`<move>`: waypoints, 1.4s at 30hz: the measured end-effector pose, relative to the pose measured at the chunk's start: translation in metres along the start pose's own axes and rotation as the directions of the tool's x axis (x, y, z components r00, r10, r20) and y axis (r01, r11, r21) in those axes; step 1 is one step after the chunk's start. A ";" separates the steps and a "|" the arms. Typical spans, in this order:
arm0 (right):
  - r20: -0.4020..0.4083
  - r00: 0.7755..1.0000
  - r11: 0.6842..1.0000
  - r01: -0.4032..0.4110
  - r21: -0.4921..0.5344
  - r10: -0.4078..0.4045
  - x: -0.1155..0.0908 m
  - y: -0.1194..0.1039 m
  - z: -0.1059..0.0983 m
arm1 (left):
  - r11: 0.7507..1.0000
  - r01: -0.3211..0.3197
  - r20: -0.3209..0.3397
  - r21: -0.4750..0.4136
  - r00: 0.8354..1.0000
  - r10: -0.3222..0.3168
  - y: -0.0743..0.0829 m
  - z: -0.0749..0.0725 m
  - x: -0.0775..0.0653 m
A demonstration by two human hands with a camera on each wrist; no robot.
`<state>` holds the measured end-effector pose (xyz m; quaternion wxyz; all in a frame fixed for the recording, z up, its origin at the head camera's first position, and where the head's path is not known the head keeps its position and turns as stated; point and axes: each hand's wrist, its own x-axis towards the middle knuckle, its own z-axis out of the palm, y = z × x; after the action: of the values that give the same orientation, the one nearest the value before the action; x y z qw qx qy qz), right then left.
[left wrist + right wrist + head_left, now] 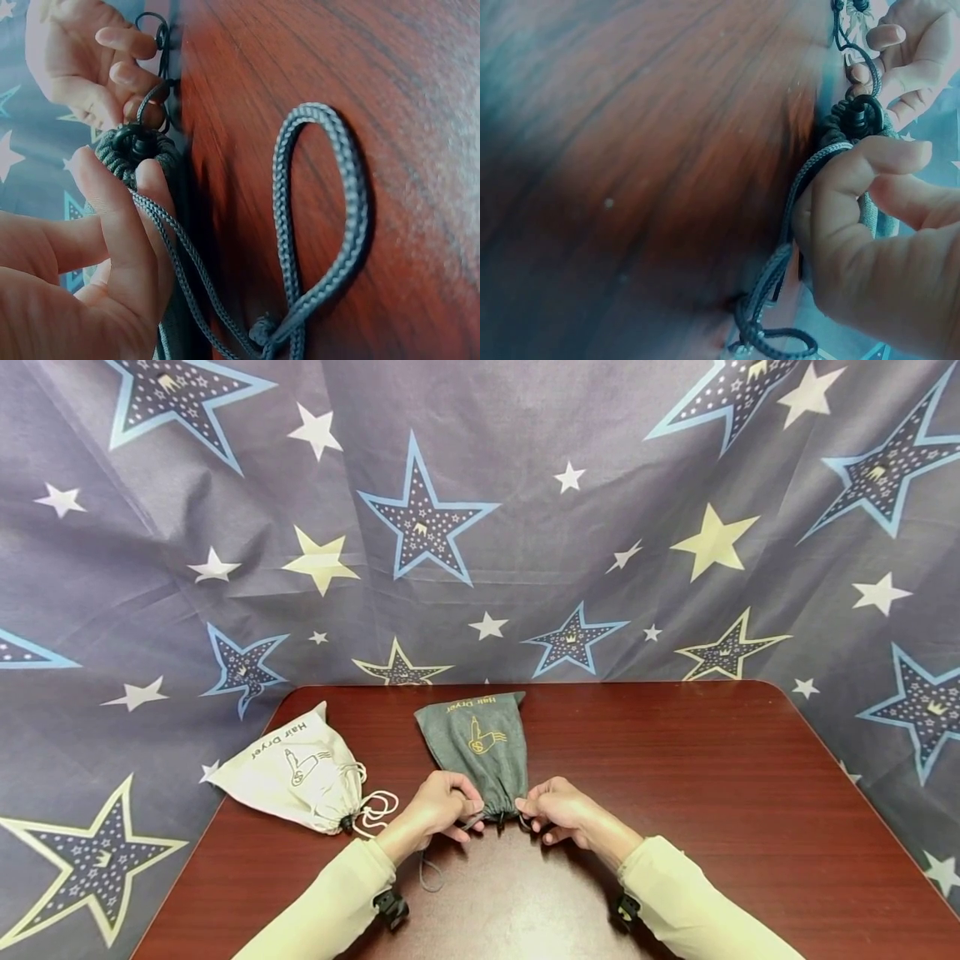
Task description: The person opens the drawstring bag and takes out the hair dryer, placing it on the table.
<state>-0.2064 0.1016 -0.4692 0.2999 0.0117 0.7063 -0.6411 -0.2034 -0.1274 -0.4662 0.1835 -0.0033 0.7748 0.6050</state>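
A dark grey drawstring bag (480,747) lies on the table, printed "Hair Dryer" with a yellow dryer drawing. Its gathered mouth faces the person, with a black cord lock (135,140) at the centre. My left hand (447,807) pinches the left side of that mouth between thumb and fingers. On the opposite side, my right hand (561,812) pinches the mouth's edge. A grey cord loop (352,180) trails from beside the left hand onto the table. Another knotted cord (769,300) hangs by the right hand.
Left of the grey bag lies a cream drawstring bag (296,772) with the same print, its mouth drawn tight and white cords (380,806) loose beside it. The brown wooden table (675,777) backs onto a star-patterned cloth (525,527).
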 end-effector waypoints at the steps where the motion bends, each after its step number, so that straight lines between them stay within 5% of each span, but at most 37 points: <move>1: 0.000 1.000 1.000 0.000 -0.001 0.000 0.000 0.000 0.000 | 1.000 0.000 0.001 0.000 1.000 0.000 0.000 0.000 0.000; 33: 0.029 0.999 0.999 0.020 -0.034 -0.019 -0.006 -0.001 -0.003 | 1.000 -0.012 0.016 0.008 1.000 0.011 -0.001 -0.005 -0.002; 42: 0.020 1.000 1.000 0.015 -0.010 -0.015 -0.003 0.002 -0.004 | 0.998 -0.022 0.070 -0.067 0.997 0.027 -0.001 -0.008 -0.003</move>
<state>-0.2048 0.1068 -0.4700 0.3020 -0.0013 0.7067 -0.6399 -0.2028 -0.1362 -0.4646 0.2031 0.0214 0.7474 0.6322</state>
